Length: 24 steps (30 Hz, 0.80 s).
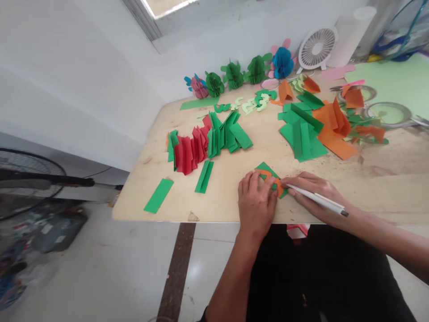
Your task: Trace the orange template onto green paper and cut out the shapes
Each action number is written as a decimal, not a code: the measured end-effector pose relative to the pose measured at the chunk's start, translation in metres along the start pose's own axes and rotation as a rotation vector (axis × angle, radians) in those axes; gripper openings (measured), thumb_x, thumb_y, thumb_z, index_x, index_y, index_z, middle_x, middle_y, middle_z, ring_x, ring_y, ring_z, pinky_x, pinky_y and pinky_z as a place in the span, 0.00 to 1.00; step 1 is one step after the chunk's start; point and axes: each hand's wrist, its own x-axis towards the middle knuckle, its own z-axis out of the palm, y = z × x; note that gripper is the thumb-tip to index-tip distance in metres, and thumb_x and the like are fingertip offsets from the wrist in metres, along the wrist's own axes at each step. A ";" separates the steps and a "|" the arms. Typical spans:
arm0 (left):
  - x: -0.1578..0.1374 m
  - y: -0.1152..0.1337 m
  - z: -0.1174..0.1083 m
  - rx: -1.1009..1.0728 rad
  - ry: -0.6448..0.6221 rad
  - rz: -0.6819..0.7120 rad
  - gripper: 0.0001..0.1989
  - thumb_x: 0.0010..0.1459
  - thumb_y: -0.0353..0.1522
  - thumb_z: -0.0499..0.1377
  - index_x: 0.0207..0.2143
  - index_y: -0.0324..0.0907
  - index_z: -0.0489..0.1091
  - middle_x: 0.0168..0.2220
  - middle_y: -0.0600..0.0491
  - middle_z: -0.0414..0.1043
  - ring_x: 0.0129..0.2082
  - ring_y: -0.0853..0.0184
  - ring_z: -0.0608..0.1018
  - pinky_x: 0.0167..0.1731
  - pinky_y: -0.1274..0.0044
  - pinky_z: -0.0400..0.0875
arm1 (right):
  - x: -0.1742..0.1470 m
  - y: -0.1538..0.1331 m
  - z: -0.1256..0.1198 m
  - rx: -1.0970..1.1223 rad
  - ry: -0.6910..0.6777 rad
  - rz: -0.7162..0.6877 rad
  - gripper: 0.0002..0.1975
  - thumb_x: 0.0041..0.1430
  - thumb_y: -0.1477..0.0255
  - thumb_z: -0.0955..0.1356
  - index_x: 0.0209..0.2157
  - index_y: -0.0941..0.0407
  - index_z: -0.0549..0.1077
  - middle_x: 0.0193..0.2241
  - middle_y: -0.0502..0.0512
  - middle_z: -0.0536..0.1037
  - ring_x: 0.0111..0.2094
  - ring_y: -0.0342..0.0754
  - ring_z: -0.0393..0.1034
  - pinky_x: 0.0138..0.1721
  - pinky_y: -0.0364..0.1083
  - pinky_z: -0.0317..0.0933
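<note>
Several bunched right-hand fingers point(299, 182) grip a pen point(318, 199).

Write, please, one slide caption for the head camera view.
The left hand rests on an orange paper cutout over green paper; the right hand holds a white pen beside it.

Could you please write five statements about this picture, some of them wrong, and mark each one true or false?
1. The right hand holds a white pen. True.
2. The orange cutout lies under the green paper at the hands. False: it lies on top of it.
3. The fan stands left of the blue paper ball. False: it stands to its right.
4. The red papers are folded. True.
5. The red papers lie right of the left hand. False: they lie to its left.
</note>
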 end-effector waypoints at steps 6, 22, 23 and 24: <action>-0.002 -0.003 -0.002 -0.038 -0.018 0.005 0.16 0.61 0.33 0.55 0.51 0.43 0.69 0.56 0.43 0.65 0.58 0.54 0.63 0.55 0.58 0.62 | -0.001 0.003 0.002 0.001 0.025 -0.029 0.14 0.65 0.73 0.62 0.48 0.54 0.74 0.38 0.58 0.80 0.39 0.52 0.74 0.41 0.51 0.69; -0.002 -0.005 -0.005 -0.099 -0.050 0.005 0.16 0.61 0.34 0.55 0.51 0.40 0.67 0.58 0.41 0.63 0.59 0.52 0.62 0.57 0.56 0.60 | -0.001 0.004 0.001 0.005 0.025 -0.047 0.14 0.65 0.74 0.62 0.49 0.54 0.73 0.40 0.57 0.80 0.40 0.52 0.74 0.42 0.51 0.68; -0.002 -0.004 -0.005 -0.104 -0.055 0.004 0.16 0.60 0.33 0.55 0.51 0.40 0.66 0.58 0.41 0.62 0.59 0.52 0.62 0.57 0.56 0.59 | -0.001 0.003 0.001 0.003 0.025 -0.049 0.14 0.65 0.74 0.62 0.49 0.54 0.73 0.40 0.58 0.80 0.40 0.52 0.74 0.42 0.51 0.68; -0.002 -0.004 -0.006 -0.108 -0.059 0.002 0.16 0.60 0.32 0.55 0.51 0.40 0.66 0.58 0.41 0.62 0.59 0.52 0.62 0.58 0.56 0.59 | -0.001 0.004 0.001 0.001 0.024 -0.050 0.14 0.65 0.74 0.62 0.49 0.55 0.73 0.40 0.58 0.80 0.40 0.52 0.74 0.41 0.51 0.68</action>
